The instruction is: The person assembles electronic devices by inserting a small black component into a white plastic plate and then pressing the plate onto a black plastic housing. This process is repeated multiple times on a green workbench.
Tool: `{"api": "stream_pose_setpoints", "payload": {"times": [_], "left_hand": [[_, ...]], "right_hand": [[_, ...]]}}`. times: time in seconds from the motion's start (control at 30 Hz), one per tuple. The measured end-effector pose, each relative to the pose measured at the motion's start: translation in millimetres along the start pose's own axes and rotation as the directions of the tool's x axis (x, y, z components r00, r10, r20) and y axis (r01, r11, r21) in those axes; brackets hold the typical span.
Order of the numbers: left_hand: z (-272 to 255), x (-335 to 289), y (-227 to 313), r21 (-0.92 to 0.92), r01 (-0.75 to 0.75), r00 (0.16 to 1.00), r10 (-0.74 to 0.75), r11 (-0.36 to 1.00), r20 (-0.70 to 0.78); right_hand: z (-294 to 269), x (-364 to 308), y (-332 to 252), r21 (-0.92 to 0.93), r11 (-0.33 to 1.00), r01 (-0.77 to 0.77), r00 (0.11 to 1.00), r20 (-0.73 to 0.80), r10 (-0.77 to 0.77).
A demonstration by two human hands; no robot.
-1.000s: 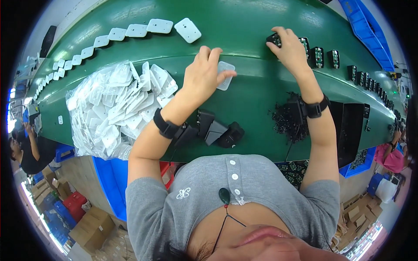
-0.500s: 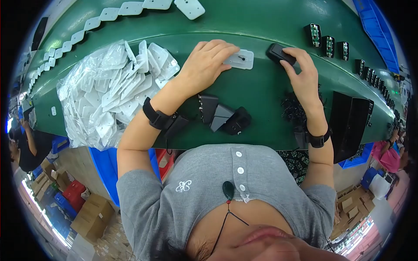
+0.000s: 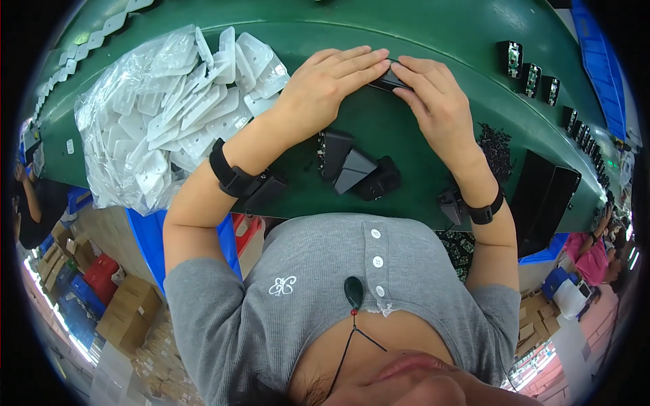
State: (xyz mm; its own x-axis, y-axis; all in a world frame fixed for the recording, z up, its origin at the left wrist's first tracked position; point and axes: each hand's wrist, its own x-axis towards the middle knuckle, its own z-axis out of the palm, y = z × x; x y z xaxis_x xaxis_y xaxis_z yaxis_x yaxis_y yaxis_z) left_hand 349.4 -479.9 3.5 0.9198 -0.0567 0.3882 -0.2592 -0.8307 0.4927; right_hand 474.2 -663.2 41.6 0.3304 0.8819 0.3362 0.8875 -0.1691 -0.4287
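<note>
Both my hands meet over a black plastic housing [image 3: 390,81] on the green table, pressing it from either side. My left hand [image 3: 332,84] lies over its left end, fingers long and close together. Its right end is gripped by my right hand [image 3: 433,95], thumb on the near side and fingers over the far side. Fingers cover much of the housing, and the white plate seen earlier is hidden. Left of my left hand lies a heap of white plastic plates [image 3: 162,115] in a clear bag. Between my forearms sit several black housings [image 3: 355,169].
A pile of small black parts [image 3: 495,145] lies beside my right wrist, near a black bin [image 3: 542,196]. Black housings with green circuit boards [image 3: 531,79] line the far right. White plates [image 3: 88,44] form a row at the far left. A blue tray [image 3: 599,74] stands at the right edge.
My right hand has brought the black housing left to my left hand, where the white plate was. Both hands now press on it. The view has shifted slightly.
</note>
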Motion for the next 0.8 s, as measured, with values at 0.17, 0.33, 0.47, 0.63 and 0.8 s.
{"api": "stream_pose_setpoints", "payload": {"times": [0.17, 0.33, 0.47, 0.63, 0.8], "left_hand": [[-2, -1, -1, 0.095, -0.061, 0.998, 0.060, 0.994, 0.015], [6, 5, 4, 0.172, -0.087, 0.995, 0.094, 0.981, -0.030], [14, 25, -2, 0.189, -0.100, 0.978, 0.131, 0.977, -0.160], [-4, 31, 20, -0.642, 0.415, 0.868, -0.492, 0.645, 0.067], [-17, 19, 14, -0.644, 0.478, 0.817, -0.572, 0.597, 0.076]], "right_hand": [[11, -8, 7, -0.094, 0.992, 0.087, 0.994, -0.062, -0.093], [-7, 7, 24, 0.210, 0.977, -0.035, 0.998, 0.059, 0.023], [-9, 16, 32, 0.642, 0.595, -0.483, 0.862, 0.230, 0.452], [-3, 22, 10, 0.920, 0.230, -0.317, 0.873, 0.188, 0.450], [11, 41, 16, 0.936, 0.142, -0.323, 0.825, 0.204, 0.527]]}}
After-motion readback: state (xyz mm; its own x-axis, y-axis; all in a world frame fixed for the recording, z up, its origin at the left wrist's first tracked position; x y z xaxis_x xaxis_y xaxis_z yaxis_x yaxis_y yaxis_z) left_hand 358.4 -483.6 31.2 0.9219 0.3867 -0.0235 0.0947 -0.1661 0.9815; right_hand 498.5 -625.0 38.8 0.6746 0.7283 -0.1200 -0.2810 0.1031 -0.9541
